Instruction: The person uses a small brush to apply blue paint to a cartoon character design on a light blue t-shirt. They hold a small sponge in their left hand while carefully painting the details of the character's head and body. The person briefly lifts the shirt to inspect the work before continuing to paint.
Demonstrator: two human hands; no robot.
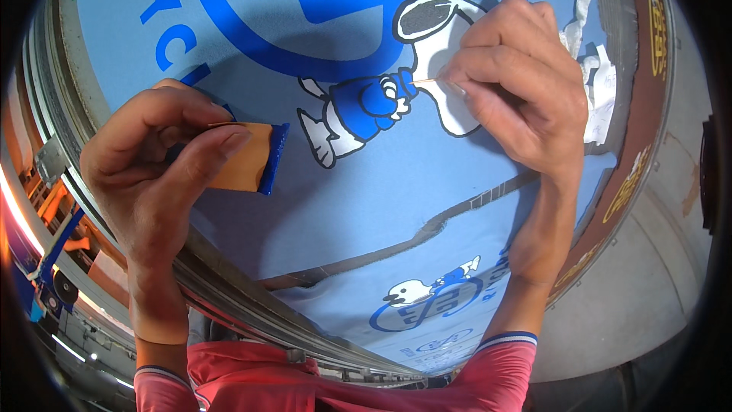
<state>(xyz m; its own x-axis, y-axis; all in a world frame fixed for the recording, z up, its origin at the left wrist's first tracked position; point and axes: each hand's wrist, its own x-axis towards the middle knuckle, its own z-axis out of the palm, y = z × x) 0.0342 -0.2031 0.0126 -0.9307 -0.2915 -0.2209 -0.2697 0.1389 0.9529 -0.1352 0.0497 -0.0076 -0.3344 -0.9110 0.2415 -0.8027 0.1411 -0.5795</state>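
My left hand [145, 160] is closed on a small tan card [248, 159], gripped between thumb and fingers. Wet-looking blue paint or ink [274, 160] coats the card's right edge. In my right hand [526, 84] a thin, pale stick like a toothpick [425, 81] is pinched between thumb and fingertips. Its tip meets the blue collar of a printed cartoon dog [354, 111] on light blue fabric [305, 214]. The dog is white with black outlines and a blue top; my right fingers partly cover its head.
A large blue ring print [221, 15] lies beyond the dog. A dark gap [381, 248] separates this fabric from another piece bearing a smaller print [427, 301]. Crumpled white strips [598, 95] lie at the right edge. A metal rail [72, 160] runs along the left.
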